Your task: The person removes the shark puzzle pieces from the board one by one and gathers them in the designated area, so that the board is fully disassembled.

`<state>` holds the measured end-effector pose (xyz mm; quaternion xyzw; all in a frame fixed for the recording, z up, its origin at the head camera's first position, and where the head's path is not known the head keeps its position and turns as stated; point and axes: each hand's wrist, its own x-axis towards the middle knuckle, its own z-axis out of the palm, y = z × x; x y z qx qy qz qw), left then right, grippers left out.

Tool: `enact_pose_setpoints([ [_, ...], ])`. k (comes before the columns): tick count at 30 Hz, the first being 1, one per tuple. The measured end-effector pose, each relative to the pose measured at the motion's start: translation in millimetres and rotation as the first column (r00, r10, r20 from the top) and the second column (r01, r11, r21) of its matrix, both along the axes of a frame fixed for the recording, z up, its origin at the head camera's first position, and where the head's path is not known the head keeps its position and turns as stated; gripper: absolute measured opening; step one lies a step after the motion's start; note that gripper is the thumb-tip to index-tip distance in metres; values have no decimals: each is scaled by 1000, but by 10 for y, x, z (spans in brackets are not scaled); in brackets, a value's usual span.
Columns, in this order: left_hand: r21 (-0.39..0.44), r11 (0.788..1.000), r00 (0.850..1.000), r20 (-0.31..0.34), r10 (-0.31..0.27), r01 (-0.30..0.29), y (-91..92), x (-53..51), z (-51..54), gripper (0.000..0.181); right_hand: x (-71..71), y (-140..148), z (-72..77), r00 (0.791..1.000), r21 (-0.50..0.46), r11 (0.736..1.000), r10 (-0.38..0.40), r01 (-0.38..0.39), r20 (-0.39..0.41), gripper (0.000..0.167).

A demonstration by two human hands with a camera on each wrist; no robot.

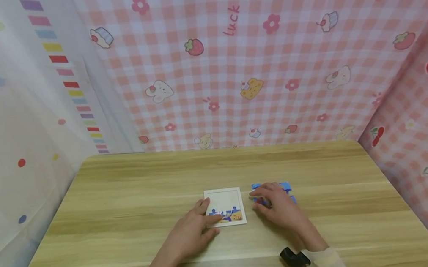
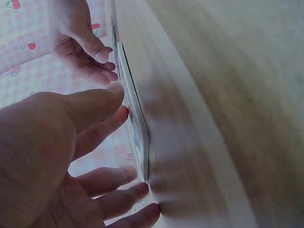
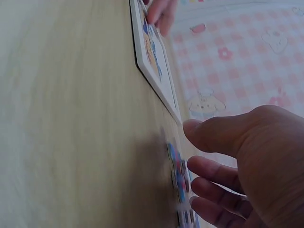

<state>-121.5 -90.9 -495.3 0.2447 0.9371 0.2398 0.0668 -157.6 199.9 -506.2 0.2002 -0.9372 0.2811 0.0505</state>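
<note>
A white square puzzle frame lies flat on the table, with joined blue and yellow pieces along its near side. My left hand rests at the frame's left side, its index finger on the pieces and its other fingers by the edge. To the right of the frame, my right hand hovers over a group of blue puzzle pieces, partly hiding them. In the right wrist view the loose pieces lie under the relaxed fingertips of my right hand, with no piece seen between thumb and fingers.
The wooden table extends around the frame and pieces. A pink checked cloth hangs behind it, and pale and pink cloths stand at the left and right sides. Black wrist straps show below the hands.
</note>
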Motion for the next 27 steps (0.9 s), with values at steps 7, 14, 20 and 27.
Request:
enact_pose_setpoints([
  [7, 15, 1000, 997, -69, -23, 24, 26, 11, -6, 36, 79, -162, 50, 999, -22, 1000, 10, -9, 50, 26],
  [14, -31, 983, 981, -65, -182, 181, 65, 5, 9, 37, 125, -268, 32, 995, 0, 999, 53, -54, 90, 23],
  [20, -47, 981, 979, -64, -192, 189, 49, 8, -10, 34, 152, -334, -1, 991, 2, 998, 58, -59, 124, 18],
  [27, -62, 981, 980, -59, -189, 185, 47, -16, -25, 38, 169, -363, -3, 993, -1, 1000, 29, -29, 118, 13],
])
